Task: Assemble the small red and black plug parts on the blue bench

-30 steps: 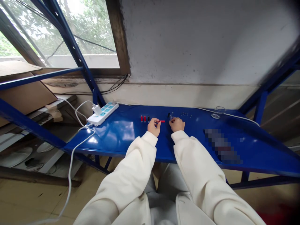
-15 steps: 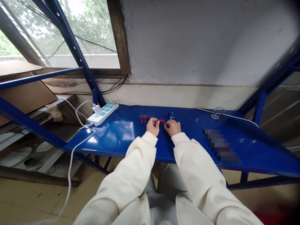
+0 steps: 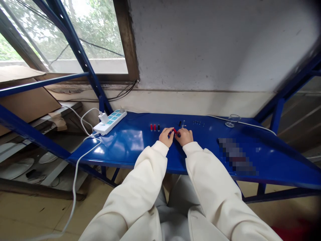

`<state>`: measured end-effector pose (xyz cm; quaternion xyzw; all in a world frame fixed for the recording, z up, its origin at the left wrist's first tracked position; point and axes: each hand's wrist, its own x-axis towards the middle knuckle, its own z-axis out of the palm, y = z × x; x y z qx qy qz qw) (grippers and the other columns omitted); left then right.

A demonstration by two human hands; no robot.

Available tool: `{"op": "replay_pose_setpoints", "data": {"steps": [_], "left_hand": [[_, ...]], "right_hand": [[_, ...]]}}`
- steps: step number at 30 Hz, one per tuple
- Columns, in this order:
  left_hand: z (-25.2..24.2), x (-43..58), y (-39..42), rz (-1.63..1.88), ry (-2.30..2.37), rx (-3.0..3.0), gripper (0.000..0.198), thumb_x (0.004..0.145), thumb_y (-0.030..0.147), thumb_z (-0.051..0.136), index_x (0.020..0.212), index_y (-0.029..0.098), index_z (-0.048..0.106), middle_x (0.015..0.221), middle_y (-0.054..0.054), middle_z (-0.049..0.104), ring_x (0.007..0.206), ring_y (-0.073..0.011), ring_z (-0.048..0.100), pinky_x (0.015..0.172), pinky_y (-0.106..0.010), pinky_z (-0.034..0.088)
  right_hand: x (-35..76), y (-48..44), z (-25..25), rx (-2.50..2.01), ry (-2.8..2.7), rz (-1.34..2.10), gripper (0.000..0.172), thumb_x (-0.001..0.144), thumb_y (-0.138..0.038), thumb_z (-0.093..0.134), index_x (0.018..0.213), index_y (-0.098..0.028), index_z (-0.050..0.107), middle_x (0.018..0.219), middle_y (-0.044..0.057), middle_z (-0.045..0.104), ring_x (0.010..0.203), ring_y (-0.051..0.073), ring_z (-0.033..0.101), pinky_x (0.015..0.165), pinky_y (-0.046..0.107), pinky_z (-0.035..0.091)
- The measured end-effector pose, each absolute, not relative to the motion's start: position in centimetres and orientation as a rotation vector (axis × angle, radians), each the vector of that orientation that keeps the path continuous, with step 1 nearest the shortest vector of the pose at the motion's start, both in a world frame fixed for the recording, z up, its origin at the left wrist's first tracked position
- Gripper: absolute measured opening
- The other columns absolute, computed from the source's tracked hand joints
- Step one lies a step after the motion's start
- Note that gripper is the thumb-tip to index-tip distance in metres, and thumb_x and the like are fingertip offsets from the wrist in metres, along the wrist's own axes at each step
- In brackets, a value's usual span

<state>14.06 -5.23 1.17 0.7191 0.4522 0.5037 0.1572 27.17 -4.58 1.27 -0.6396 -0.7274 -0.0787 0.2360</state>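
Observation:
My left hand and my right hand meet over the blue metal shelf, fingers curled and nearly touching. Between the fingertips shows a small red part, pinched by both hands. Just left of my left hand stand two small red pieces and a black one in a row. Behind my right hand lie small dark parts and a line of tiny dark bits.
A white power strip with a plugged charger and white cable sits at the shelf's back left. A small clear glass cup stands at the back right beside a thin white wire. Blue frame posts rise on both sides; cardboard lies to the left.
My right hand has moved left from the dark parts to meet my left hand. The red part, first held out by my left hand alone, is now covered between both hands.

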Motion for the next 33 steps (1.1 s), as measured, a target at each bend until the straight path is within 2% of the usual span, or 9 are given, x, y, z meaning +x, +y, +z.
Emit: {"op": "replay_pose_setpoints", "data": {"steps": [3,8,11,17,20,25,33], "left_hand": [[1.0,14.2,-5.2,1.421,1.302,2.05,0.023,0.08,0.024,0.048,0.1,0.019,0.057,0.091,-0.005,0.059,0.064,-0.009,0.055,0.067,-0.025,0.048],[0.7,14.2,-4.9,1.455,1.313,2.03,0.011,0.078,0.024,0.051,0.083,0.017,0.057,0.087,-0.003,0.058,0.062,-0.0076,0.054,0.066,-0.023,0.047],[1.0,14.2,-5.1,1.397,1.341,2.066,0.01,0.079,0.024,0.049,0.082,0.017,0.056,0.087,-0.003,0.057,0.064,-0.0079,0.053,0.066,-0.024,0.046],[4.3,14.0,-5.2,0.983,1.497,2.467,0.009,0.079,0.022,0.049,0.079,0.018,0.057,0.088,-0.004,0.06,0.084,-0.0168,0.052,0.075,-0.033,0.039],[7.3,13.5,-4.2,0.796,1.472,2.633,0.008,0.077,0.021,0.051,0.075,0.018,0.058,0.086,-0.003,0.061,0.089,-0.0192,0.05,0.079,-0.038,0.034],[11.5,11.8,-1.3,0.68,1.42,2.738,0.007,0.075,0.022,0.054,0.073,0.017,0.06,0.091,-0.004,0.059,0.098,-0.0216,0.045,0.084,-0.041,0.027],[10.4,10.0,1.3,0.427,1.504,2.73,0.007,0.071,0.021,0.057,0.07,0.017,0.063,0.095,-0.006,0.056,0.099,-0.0234,0.042,0.084,-0.041,0.025]], "right_hand": [[27.2,-4.5,1.2,-1.74,-1.974,-0.201,0.013,0.073,-0.026,0.051,0.068,-0.017,0.058,0.074,0.003,0.058,0.072,0.015,0.048,0.063,0.028,0.019],[27.2,-4.4,1.0,-1.678,-1.99,-0.191,0.013,0.075,-0.027,0.051,0.07,-0.017,0.059,0.074,0.003,0.057,0.073,0.015,0.048,0.063,0.028,0.019],[27.2,-4.3,0.9,-1.667,-2.001,-0.188,0.014,0.075,-0.027,0.051,0.07,-0.017,0.06,0.074,0.003,0.058,0.073,0.015,0.049,0.063,0.028,0.019],[27.2,-4.4,0.9,-1.642,-2.003,-0.159,0.015,0.075,-0.028,0.052,0.068,-0.016,0.06,0.072,0.003,0.059,0.072,0.015,0.05,0.063,0.028,0.02],[27.1,-4.5,1.1,-1.562,-1.95,-0.108,0.017,0.076,-0.03,0.051,0.074,-0.016,0.061,0.073,0.003,0.059,0.073,0.015,0.052,0.062,0.027,0.021],[27.1,-4.5,1.1,-1.481,-1.916,-0.034,0.017,0.077,-0.031,0.051,0.079,-0.017,0.062,0.076,0.002,0.06,0.07,0.014,0.054,0.062,0.026,0.023],[27.3,-4.2,0.7,-1.501,-1.937,-0.01,0.016,0.077,-0.029,0.05,0.076,-0.018,0.062,0.075,0.001,0.059,0.067,0.012,0.053,0.062,0.026,0.024]]}}
